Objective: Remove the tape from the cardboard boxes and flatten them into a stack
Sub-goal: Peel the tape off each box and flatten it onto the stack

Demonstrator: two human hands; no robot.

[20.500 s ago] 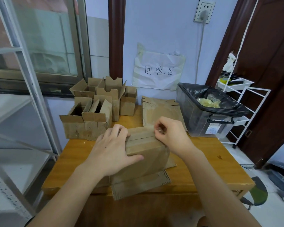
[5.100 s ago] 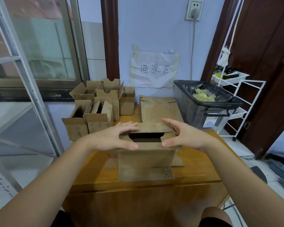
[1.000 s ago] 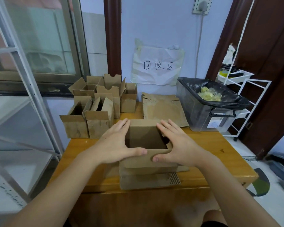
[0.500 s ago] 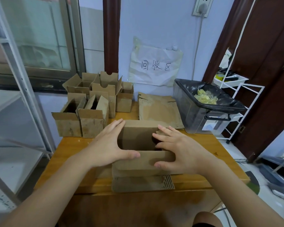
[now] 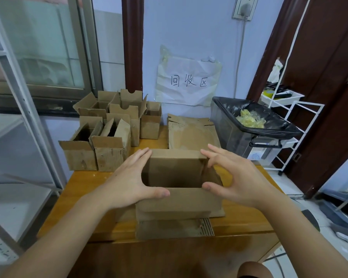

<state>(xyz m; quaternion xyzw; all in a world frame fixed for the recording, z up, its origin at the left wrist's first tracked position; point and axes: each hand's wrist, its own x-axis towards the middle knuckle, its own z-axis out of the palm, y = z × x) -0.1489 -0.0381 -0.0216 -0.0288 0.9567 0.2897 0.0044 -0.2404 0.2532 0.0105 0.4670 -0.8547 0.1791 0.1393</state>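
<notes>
Cardboard, an open box (image 5: 179,197), is stood at centre frame on the wooden tabletop (image 5: 247,219), gripped at its left wall by the left hand (image 5: 129,183) and pinched at its right corner by the right hand (image 5: 235,179). Behind it, flattened cardboard (image 5: 191,133) is laid beside upright empty boxes (image 5: 109,133) at centre left.
</notes>
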